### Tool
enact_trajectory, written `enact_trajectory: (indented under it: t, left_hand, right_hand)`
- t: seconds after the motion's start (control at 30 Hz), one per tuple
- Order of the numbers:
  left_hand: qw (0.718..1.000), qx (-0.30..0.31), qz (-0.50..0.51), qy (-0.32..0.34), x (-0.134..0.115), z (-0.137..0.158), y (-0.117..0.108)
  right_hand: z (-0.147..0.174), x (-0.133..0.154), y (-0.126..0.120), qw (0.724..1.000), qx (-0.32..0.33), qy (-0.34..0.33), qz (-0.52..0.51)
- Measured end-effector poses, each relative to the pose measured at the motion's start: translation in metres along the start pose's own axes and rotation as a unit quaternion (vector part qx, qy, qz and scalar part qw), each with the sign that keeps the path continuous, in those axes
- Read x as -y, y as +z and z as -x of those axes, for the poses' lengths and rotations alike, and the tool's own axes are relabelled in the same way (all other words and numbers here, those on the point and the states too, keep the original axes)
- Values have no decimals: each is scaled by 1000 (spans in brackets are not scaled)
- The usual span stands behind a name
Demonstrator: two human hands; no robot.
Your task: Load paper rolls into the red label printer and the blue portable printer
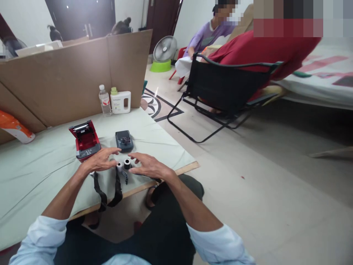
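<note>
Closest to you, two black straps (118, 188) hang over the wooden edge (189, 168) of the table (157, 134), perhaps so their loose ends stay away from the middle. Just beyond, your left hand (103, 159) and right hand (150, 165) face each other, the fingers parted and curved; I see nothing gripped in either. Between them stand the white roll (119, 166) and the dark-cored roll (127, 163), side by side, probably placed there for both hands to reach equally. Whether your left thumb touches the white roll, I cannot tell.

Behind your left hand is the red printer (88, 141), its lid raised, which leaves the inside reachable from above. The dark device (124, 141) lies past the rolls. Farther, a water bottle (104, 100) and a white jug (121, 102) stand before the cardboard wall (68, 70), which limits reach forward. Your right side seems freer, but the table edge slants near there.
</note>
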State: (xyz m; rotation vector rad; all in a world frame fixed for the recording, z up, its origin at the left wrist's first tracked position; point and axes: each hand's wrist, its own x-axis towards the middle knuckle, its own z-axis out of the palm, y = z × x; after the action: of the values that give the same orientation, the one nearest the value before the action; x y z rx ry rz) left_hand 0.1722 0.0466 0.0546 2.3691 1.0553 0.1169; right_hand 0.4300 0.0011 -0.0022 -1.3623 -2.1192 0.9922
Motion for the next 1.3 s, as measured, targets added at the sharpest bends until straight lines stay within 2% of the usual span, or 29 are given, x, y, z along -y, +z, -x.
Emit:
enact_trajectory:
  t: [0.07, 0.17, 0.33, 0.57, 0.8, 0.97, 1.1, 1.3]
  left_hand:
    - [1000, 10, 13, -15, 10, 11, -2]
    - [999, 4, -24, -33, 19, 18, 11]
    - [997, -23, -47, -49, 15, 16, 34]
    - [994, -92, -48, -36, 19, 41, 31]
    - [991, -116, -49, -42, 35, 58, 38]
    - [989, -138, -1, -43, 41, 68, 30]
    - [984, -161, -8, -76, 44, 92, 16]
    - [985, -135, -45, -99, 43, 113, 17]
  right_hand:
    - [-5, 0, 9, 999, 17, 5, 34]
    - [-11, 0, 19, 998, 0, 7, 67]
    - [-18, 12, 31, 999, -1, 0, 44]
    - [-29, 34, 51, 998, -19, -46, 40]
    - [-34, 42, 71, 996, -22, -27, 78]
    - [-28, 33, 65, 994, 5, -37, 101]
    - [-20, 36, 52, 994, 40, -6, 104]
    - [-5, 53, 31, 994, 105, -26, 8]
